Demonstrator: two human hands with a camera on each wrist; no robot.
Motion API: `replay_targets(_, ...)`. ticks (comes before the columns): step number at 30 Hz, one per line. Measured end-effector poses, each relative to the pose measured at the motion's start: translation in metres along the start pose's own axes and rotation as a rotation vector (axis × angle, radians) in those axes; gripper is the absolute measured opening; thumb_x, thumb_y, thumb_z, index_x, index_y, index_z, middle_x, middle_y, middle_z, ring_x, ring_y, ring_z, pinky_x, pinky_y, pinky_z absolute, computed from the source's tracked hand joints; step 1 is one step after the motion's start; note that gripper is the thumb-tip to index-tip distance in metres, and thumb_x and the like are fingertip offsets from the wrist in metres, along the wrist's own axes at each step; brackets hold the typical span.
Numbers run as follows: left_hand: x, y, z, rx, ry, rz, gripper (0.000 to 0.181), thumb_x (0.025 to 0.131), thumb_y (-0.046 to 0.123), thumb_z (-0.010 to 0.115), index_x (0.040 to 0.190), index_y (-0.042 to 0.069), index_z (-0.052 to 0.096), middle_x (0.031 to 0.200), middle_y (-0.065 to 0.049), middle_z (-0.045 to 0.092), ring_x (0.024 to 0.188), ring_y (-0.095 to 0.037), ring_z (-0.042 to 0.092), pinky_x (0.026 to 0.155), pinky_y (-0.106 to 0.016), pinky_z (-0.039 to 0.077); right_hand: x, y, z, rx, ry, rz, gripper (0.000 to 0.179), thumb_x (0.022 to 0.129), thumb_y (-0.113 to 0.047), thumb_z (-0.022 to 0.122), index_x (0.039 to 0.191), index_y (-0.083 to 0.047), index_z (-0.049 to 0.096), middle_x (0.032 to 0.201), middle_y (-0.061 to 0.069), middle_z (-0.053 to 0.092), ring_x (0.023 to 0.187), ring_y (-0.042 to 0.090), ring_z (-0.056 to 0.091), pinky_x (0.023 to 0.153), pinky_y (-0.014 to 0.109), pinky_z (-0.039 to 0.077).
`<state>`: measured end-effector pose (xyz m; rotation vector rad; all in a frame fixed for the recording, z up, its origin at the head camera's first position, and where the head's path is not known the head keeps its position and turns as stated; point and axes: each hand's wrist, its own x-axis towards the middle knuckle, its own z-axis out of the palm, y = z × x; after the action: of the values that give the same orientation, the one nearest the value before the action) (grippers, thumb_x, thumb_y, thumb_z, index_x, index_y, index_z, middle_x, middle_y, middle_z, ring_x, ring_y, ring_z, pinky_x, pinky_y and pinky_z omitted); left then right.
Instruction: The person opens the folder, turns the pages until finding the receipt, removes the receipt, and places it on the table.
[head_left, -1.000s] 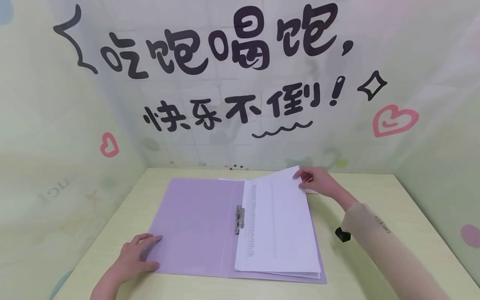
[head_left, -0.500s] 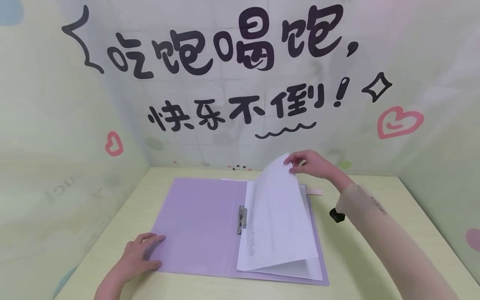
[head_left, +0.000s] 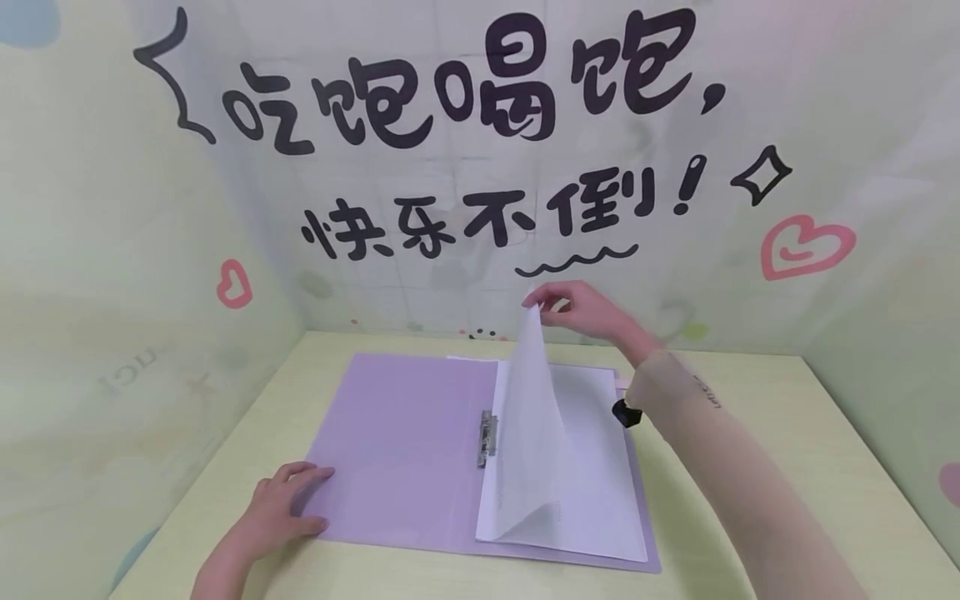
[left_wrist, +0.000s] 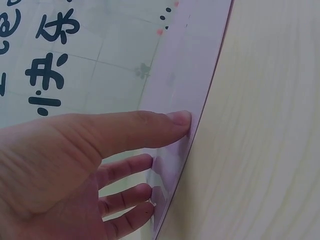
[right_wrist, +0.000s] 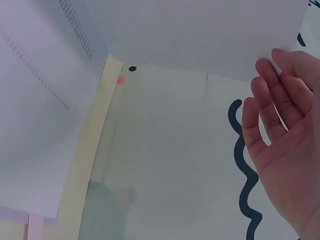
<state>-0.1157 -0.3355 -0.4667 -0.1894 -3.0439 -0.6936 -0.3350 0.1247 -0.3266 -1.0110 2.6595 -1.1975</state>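
Observation:
A purple clip folder [head_left: 405, 450] lies spread open on the table, with a metal clip [head_left: 487, 439] along its spine. White printed sheets [head_left: 600, 475] lie on its right half. My right hand [head_left: 581, 308] pinches the top right corner of the uppermost sheet [head_left: 528, 417] between thumb and fingers. That sheet stands raised and bent toward the left, its left side still by the clip. In the right wrist view the thumb [right_wrist: 295, 62] meets the index finger at the paper's corner. My left hand [head_left: 273, 512] rests on the left cover's lower edge, thumb [left_wrist: 175, 122] and fingers spread apart.
The pale wooden table [head_left: 727, 467] is walled by printed cloth [head_left: 420, 308] at the back and both sides. A pink strip [head_left: 622, 384] pokes out beyond the folder's right edge. A small black object [head_left: 626, 413] hangs by the right sleeve.
My right hand has risen and moved left, lifting the sheet from nearly flat to upright and uncovering the pages below. The left hand stays on the cover's edge.

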Motion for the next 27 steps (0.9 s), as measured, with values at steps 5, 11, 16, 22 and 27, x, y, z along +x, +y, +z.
replay_targets(5, 0.0, -0.002, 0.0, 0.009, -0.001, -0.005, 0.067, 0.067, 0.026, 0.087, 0.128, 0.011, 0.063, 0.134, -0.024, 0.052, 0.107, -0.045, 0.048, 0.085, -0.05, 0.044, 0.016, -0.011, 0.02, 0.062, 0.048, 0.005, 0.029, 0.091, -0.009, 0.067, 0.119, -0.009, 0.068, 0.112, 0.006, 0.069, 0.1, 0.018, 0.06, 0.092, 0.033, 0.055)
replay_targets(11, -0.002, -0.003, 0.0, 0.012, 0.009, 0.007, 0.066, 0.067, 0.025, 0.087, 0.127, 0.011, 0.064, 0.133, -0.024, 0.053, 0.106, -0.044, 0.049, 0.083, -0.046, 0.043, 0.033, -0.023, 0.046, 0.138, 0.082, -0.022, 0.031, 0.09, -0.01, 0.07, 0.121, -0.009, 0.067, 0.121, 0.008, 0.068, 0.106, 0.02, 0.062, 0.095, 0.037, 0.056)
replay_targets(16, -0.002, -0.004, 0.001, 0.016, 0.035, 0.037, 0.065, 0.066, 0.024, 0.087, 0.125, 0.01, 0.065, 0.13, -0.023, 0.054, 0.105, -0.043, 0.05, 0.082, -0.044, 0.041, 0.045, -0.03, 0.067, 0.2, 0.066, -0.037, 0.039, 0.089, -0.014, 0.073, 0.126, -0.011, 0.064, 0.128, 0.003, 0.064, 0.109, 0.02, 0.064, 0.095, 0.036, 0.056)
replay_targets(22, 0.001, -0.003, 0.002, 0.011, 0.043, 0.062, 0.065, 0.065, 0.023, 0.087, 0.124, 0.009, 0.065, 0.13, -0.023, 0.055, 0.105, -0.043, 0.049, 0.082, -0.043, 0.04, 0.054, -0.035, 0.089, 0.183, 0.015, -0.072, 0.051, 0.087, -0.012, 0.074, 0.136, -0.013, 0.058, 0.136, 0.004, 0.057, 0.103, 0.021, 0.066, 0.089, 0.031, 0.057)
replay_targets(27, 0.001, -0.003, 0.002, 0.006, 0.045, 0.067, 0.065, 0.065, 0.024, 0.088, 0.124, 0.009, 0.065, 0.129, -0.021, 0.056, 0.105, -0.042, 0.05, 0.082, -0.041, 0.04, 0.061, -0.032, 0.109, 0.205, -0.019, -0.102, 0.06, 0.086, -0.009, 0.075, 0.141, -0.016, 0.052, 0.14, 0.005, 0.052, 0.107, 0.021, 0.064, 0.09, 0.029, 0.058)
